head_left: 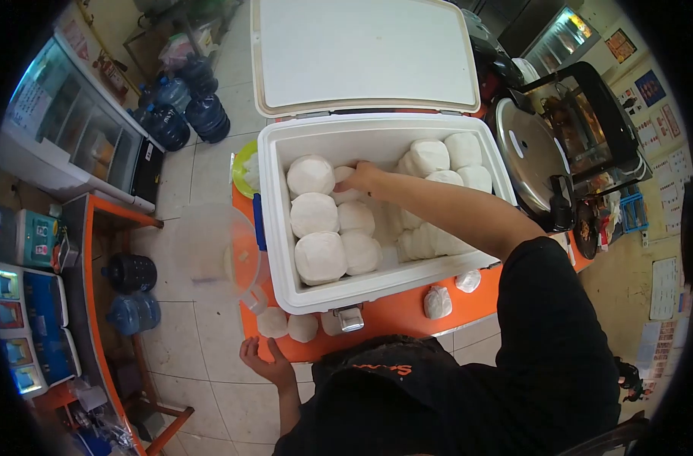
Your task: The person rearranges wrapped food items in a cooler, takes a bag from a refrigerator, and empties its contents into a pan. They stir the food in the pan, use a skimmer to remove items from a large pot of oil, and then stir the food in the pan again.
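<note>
A white cooler box (286, 298) stands on the orange table with its lid raised. Inside, round white dough balls (314, 212) are stacked in groups on the left and right. My right hand (355, 179) reaches into the box, its fingers curled against a white dough ball (348, 194) in the back of the left group; the grip is partly hidden. Below the box's front left corner, my left hand (269, 362) is empty, fingers apart. Close to it, more dough balls (302, 327) sit along the table edge.
Two plastic-wrapped white lumps (438, 302) lie on the orange table (396, 318). A translucent container (221, 245) and a green bowl (246, 169) are left of the box. A large metal-lidded cooker (530, 156) stands right. Water jugs (207, 118) are on the floor.
</note>
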A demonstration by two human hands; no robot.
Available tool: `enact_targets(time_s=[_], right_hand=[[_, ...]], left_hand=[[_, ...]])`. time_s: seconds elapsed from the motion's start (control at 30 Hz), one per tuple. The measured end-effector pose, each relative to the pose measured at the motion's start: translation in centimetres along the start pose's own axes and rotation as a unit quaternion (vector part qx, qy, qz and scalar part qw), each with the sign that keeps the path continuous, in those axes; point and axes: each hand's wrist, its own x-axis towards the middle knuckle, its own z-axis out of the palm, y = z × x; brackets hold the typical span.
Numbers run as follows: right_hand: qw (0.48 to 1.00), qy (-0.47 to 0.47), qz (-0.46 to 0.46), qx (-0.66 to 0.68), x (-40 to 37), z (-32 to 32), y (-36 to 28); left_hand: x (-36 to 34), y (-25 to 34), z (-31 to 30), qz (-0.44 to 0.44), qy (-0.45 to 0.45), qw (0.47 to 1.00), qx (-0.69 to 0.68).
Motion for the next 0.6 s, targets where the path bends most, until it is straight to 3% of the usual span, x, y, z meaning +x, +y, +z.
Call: enact_targets(time_s=[0.1,0.23,0.33,0.4,0.43,0.53,0.6], right_hand=[[0.998,-0.032,-0.002,0.048,2.7,0.3,1.5],[0.988,0.004,-0.037,0.147,-1.6,-1.7,1.3],[0.970,-0.012,-0.077,0.232,-5.4,-4.6,2.0],[0.960,-0.049,-0.092,0.262,-11.4,-6.6,0.5],[0.946,-0.112,-0.128,0.276,-13.9,-6.9,0.1],[0.923,-0.221,-0.235,0.211,-21.0,-5.9,0.0],[0.907,-0.297,-0.254,0.157,-25.0,-4.5,-0.3]], left_hand=[[1.7,1.6,-0.6,0.023,0.024,0.999,-0.028],[5.2,6.4,-1.1,0.039,0.016,0.990,-0.136],[7.1,10.6,-2.8,0.023,-0.037,0.962,-0.270],[8.5,14.0,-3.3,0.014,-0.132,0.918,-0.374],[9.2,15.9,-3.5,0.009,-0.179,0.889,-0.422],[10.6,23.0,-2.9,-0.170,-0.283,0.816,-0.474],[10.0,24.9,-2.6,-0.262,-0.342,0.748,-0.504]])
